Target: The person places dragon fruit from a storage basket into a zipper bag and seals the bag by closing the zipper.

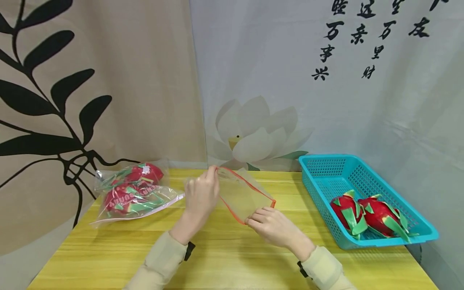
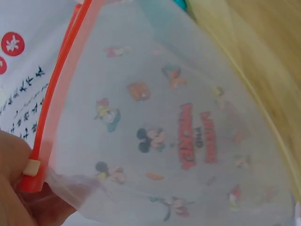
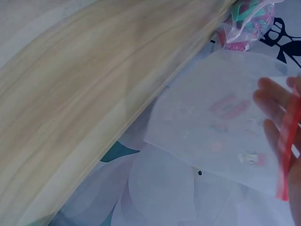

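A translucent slider zip bag (image 2: 155, 103) with a red-orange zip edge and small cartoon prints hangs between both hands over the table. Its mouth is parted in the head view. My left hand (image 1: 203, 191) pinches one end of the zip edge, beside the pale slider (image 2: 31, 167). Lower and to the right, my right hand (image 1: 275, 227) grips the near side of the mouth. In the right wrist view, the fingers (image 3: 273, 101) of that hand lie against the bag at the red strip. Nothing shows inside this bag.
At the table's left lies a clear zip bag (image 1: 137, 197) with red-and-green dragon fruits in it. On the right stands a blue perforated basket (image 1: 322, 173) holding two dragon fruits (image 1: 380, 217). Printed curtains (image 1: 253, 60) hang behind the wooden table (image 1: 224, 257).
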Action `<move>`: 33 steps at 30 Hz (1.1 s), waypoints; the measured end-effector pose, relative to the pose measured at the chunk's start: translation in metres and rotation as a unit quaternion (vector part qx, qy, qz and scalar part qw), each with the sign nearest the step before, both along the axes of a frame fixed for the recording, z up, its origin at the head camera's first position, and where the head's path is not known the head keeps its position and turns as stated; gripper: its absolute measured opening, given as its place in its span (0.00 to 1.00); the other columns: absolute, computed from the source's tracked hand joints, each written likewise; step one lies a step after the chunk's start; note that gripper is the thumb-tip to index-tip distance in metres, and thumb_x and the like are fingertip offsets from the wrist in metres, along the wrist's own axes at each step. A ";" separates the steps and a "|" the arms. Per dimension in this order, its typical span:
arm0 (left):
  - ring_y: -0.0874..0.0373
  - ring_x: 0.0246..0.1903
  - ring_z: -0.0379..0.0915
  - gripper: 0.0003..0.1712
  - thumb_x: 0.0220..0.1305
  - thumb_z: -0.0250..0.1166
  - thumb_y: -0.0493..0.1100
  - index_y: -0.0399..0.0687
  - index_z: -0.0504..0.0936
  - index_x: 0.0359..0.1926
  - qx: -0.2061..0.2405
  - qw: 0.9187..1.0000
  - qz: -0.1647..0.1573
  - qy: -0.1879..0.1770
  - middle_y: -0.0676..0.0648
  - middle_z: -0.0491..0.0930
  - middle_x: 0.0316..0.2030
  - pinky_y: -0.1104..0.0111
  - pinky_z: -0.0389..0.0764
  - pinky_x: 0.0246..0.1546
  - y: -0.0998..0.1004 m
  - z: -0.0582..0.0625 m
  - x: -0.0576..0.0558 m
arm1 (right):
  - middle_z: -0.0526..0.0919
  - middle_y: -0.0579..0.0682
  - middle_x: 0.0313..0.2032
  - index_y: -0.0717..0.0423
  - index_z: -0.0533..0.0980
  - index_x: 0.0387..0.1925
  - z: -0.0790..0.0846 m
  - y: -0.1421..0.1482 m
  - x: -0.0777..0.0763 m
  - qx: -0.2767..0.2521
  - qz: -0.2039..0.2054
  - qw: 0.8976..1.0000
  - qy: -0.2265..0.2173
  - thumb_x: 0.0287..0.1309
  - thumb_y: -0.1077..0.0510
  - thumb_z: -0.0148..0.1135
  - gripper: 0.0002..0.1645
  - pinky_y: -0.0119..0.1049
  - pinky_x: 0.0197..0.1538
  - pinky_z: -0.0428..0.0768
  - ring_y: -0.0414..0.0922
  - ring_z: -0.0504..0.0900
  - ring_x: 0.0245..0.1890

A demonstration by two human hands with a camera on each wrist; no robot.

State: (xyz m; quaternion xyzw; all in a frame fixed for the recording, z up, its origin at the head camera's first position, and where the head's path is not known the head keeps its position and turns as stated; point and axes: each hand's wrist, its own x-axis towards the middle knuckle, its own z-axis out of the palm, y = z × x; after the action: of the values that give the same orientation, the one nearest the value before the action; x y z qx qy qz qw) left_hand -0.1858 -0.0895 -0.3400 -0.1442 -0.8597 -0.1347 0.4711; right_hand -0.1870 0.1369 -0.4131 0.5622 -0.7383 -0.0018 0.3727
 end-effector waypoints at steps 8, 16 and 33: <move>0.67 0.09 0.43 0.11 0.65 0.60 0.42 0.38 0.82 0.34 0.012 0.991 -0.059 -0.120 0.51 0.65 0.07 0.80 0.45 0.11 -0.008 0.006 -0.003 | 0.87 0.41 0.32 0.51 0.81 0.38 -0.004 0.003 0.000 0.014 -0.015 1.000 -0.002 0.74 0.60 0.32 0.26 0.29 0.38 0.81 0.37 0.83 0.32; 0.66 0.09 0.49 0.11 0.66 0.58 0.39 0.35 0.82 0.35 0.022 0.991 -0.066 -0.114 0.46 0.76 0.12 0.79 0.50 0.11 -0.012 0.009 -0.014 | 0.87 0.39 0.33 0.51 0.82 0.41 -0.006 0.003 0.002 0.010 0.006 1.000 0.003 0.72 0.61 0.39 0.21 0.26 0.38 0.80 0.34 0.83 0.33; 0.59 0.11 0.68 0.07 0.63 0.62 0.37 0.37 0.84 0.34 0.043 0.990 -0.087 -0.103 0.42 0.84 0.20 0.70 0.68 0.13 -0.011 0.016 -0.024 | 0.88 0.40 0.32 0.51 0.83 0.39 -0.007 -0.001 0.009 0.014 0.018 0.999 0.046 0.57 0.61 0.58 0.11 0.27 0.39 0.79 0.35 0.84 0.33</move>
State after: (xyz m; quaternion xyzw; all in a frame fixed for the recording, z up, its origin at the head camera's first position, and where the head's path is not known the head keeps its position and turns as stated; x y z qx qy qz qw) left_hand -0.2099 -0.1004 -0.3242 -0.1834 -0.8813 -0.2263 0.3722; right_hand -0.1776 0.1363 -0.4197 0.5798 -0.7101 -0.0318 0.3982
